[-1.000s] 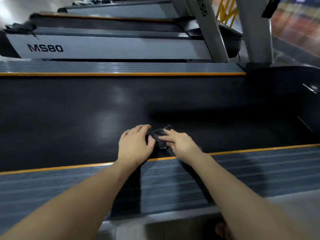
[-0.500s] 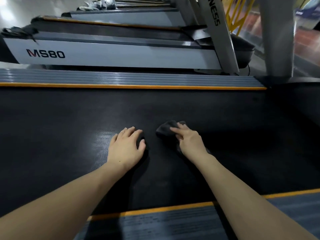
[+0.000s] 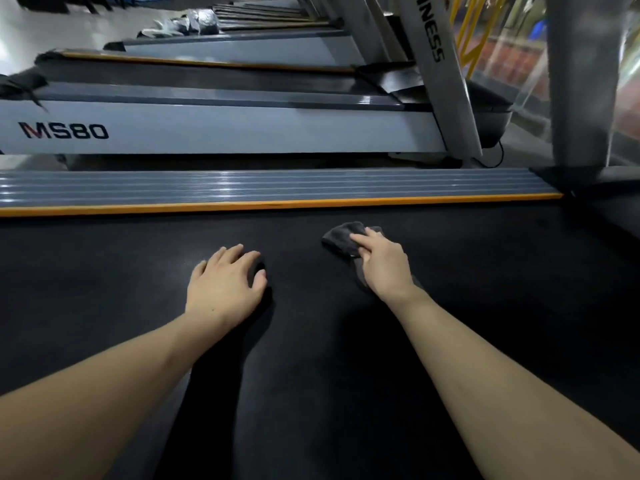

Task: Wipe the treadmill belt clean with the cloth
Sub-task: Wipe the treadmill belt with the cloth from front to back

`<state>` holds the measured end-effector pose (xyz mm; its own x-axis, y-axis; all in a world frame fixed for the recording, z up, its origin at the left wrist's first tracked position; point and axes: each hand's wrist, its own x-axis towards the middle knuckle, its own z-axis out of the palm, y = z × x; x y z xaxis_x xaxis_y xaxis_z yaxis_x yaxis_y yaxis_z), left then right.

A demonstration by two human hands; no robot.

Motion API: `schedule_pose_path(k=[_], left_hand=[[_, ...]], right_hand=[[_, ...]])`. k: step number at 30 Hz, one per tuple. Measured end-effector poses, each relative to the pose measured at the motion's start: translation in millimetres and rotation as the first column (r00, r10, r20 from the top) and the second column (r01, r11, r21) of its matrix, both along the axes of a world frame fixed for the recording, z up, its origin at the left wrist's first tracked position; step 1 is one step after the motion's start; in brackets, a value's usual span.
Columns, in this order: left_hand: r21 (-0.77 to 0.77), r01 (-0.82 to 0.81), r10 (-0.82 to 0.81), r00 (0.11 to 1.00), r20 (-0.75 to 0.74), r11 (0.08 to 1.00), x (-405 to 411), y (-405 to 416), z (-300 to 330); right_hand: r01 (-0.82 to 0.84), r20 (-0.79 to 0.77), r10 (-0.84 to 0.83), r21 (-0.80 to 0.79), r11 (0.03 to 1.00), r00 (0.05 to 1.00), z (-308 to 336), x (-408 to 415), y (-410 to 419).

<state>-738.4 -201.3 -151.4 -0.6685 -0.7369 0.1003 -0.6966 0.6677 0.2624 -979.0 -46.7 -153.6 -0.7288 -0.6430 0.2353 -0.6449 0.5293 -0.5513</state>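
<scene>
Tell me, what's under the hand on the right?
A dark grey cloth lies under the right hand, flat on the black treadmill belt. Its edges peek out; the middle part is hidden by the hand.

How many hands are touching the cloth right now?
1. The right hand presses the dark cloth on the belt; the left hand rests flat on the belt, apart from it.

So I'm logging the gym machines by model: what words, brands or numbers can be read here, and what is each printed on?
"MS80": on the grey side panel of the neighbouring treadmill.
"NESS": the visible end of a word cut off by the frame, running down that treadmill's slanted silver upright post.
Nothing else carries readable text.
</scene>
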Motion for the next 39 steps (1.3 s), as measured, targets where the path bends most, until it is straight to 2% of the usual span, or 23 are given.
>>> schedule_pose_path(k=[6, 10, 13, 15, 17, 20, 22, 26, 29, 32, 35, 37, 39], left_hand=[[-0.01, 0.046, -0.046, 0.999, 0.008, 0.999, -9, -50, -5], [-0.044, 0.11, -0.11, 0.994, -0.002, 0.993, -8, -70, -8], [-0.051, 0.125, -0.127, 0.992, -0.024, 0.991, 1, -83, -9], [-0.047, 0.087, -0.089, 0.996, -0.025, 0.995, 12, -90, -7], [-0.076, 0.069, -0.066, 0.997, 0.037, 0.995, 27, -98, -6], [-0.073, 0.101, -0.092, 0.989, 0.117, 0.992, 46, -111, 4], [-0.01, 0.093, -0.09, 0.98, 0.179, 0.996, 54, -118, 13], [0.248, 0.102, -0.189, 0.914, 0.36, 0.963, 53, -129, 30], [0.337, 0.113, -0.235, 0.908, 0.348, 0.935, 54, -134, 31], [0.319, 0.119, -0.223, 0.924, 0.31, 0.94, 58, -134, 25], [0.309, 0.11, -0.213, 0.922, 0.322, 0.945, 57, -133, 25], [0.318, 0.097, -0.205, 0.923, 0.326, 0.943, 60, -132, 25], [0.323, 0.094, -0.205, 0.922, 0.327, 0.942, 62, -130, 25]], right_hand=[[0.07, 0.002, -0.071, 0.161, 0.985, 0.997, 12, -26, -54], [0.171, -0.044, -0.166, 0.203, 0.964, 0.985, 18, -2, -78], [0.059, -0.081, -0.049, 0.133, 0.989, 0.996, 18, 44, -108], [-0.05, -0.107, 0.066, 0.147, 0.988, 0.992, 13, 79, -134], [-0.137, -0.093, 0.154, 0.165, 0.977, 0.984, 4, 102, -154], [-0.179, -0.101, 0.195, 0.149, 0.972, 0.976, 1, 88, -147], [-0.098, -0.12, 0.118, 0.163, 0.982, 0.986, 3, 58, -124], [0.197, -0.12, -0.177, 0.184, 0.963, 0.977, 3, 25, -87], [0.291, -0.118, -0.274, 0.177, 0.94, 0.955, 8, 51, -111], [0.188, -0.11, -0.175, 0.119, 0.975, 0.978, 6, 98, -155], [-0.04, -0.147, 0.054, 0.093, 0.995, 0.988, -4, 150, -198], [-0.146, -0.139, 0.157, 0.087, 0.985, 0.978, -5, 155, -206], [-0.161, -0.149, 0.177, 0.114, 0.98, 0.973, -4, 132, -189]])
